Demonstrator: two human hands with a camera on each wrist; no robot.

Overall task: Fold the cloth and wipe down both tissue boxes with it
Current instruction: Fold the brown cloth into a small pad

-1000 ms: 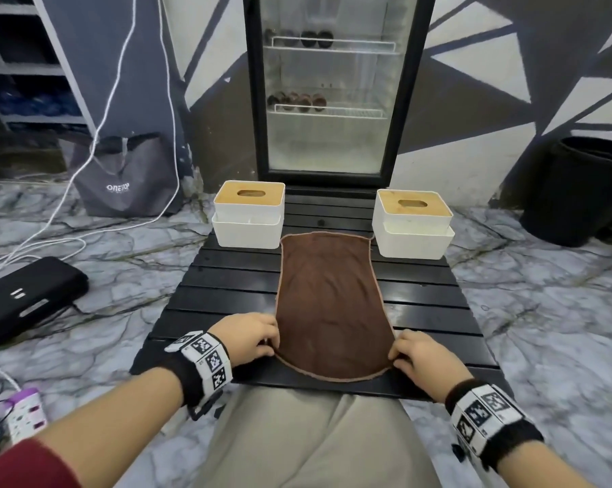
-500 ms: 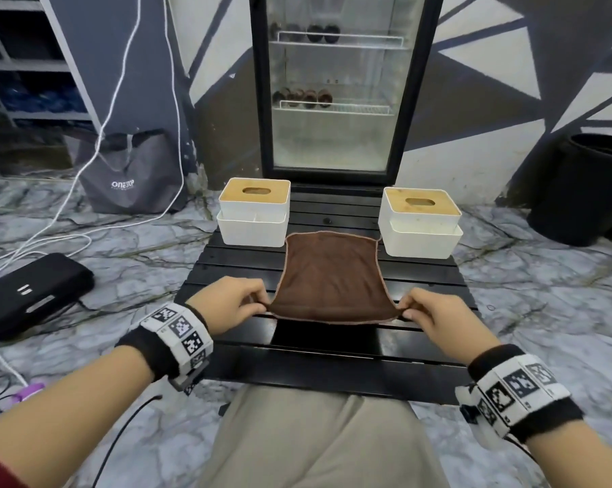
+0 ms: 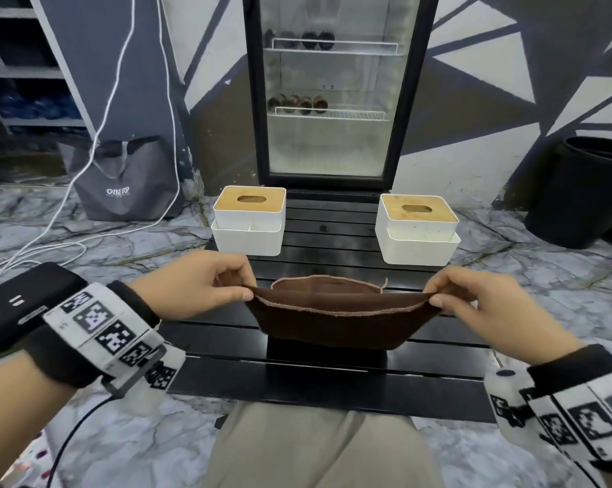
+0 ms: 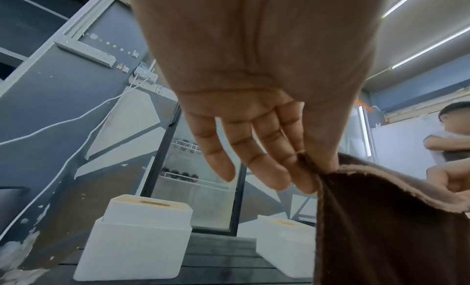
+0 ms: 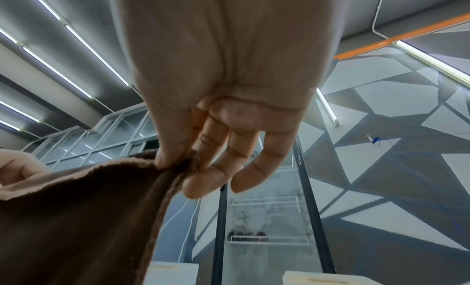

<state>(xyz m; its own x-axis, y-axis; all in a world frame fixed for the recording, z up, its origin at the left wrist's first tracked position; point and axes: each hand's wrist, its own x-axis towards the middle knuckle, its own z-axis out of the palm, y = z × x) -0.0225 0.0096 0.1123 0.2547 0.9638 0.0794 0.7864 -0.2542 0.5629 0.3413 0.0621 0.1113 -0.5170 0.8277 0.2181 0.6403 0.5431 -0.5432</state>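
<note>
A brown cloth (image 3: 336,322) hangs doubled over above the black slatted table (image 3: 297,382), its near edge lifted and its far edge behind. My left hand (image 3: 223,283) pinches the cloth's left corner (image 4: 315,168) between thumb and fingers. My right hand (image 3: 452,297) pinches the right corner (image 5: 178,164) the same way. Two white tissue boxes with wooden lids stand at the table's far end, one on the left (image 3: 249,220), one on the right (image 3: 417,228). In the left wrist view both boxes, left (image 4: 137,237) and right (image 4: 284,255), show beyond the fingers.
A glass-door fridge (image 3: 332,89) stands just behind the table. A grey bag (image 3: 121,181) and white cables lie on the marble floor at left, with a black case (image 3: 19,304) nearer. A black bin (image 3: 582,191) stands at right. My lap is under the table's near edge.
Both hands have lifted the cloth's near edge off the table and carried it up and toward the far edge, so the flat cloth now hangs doubled between them.
</note>
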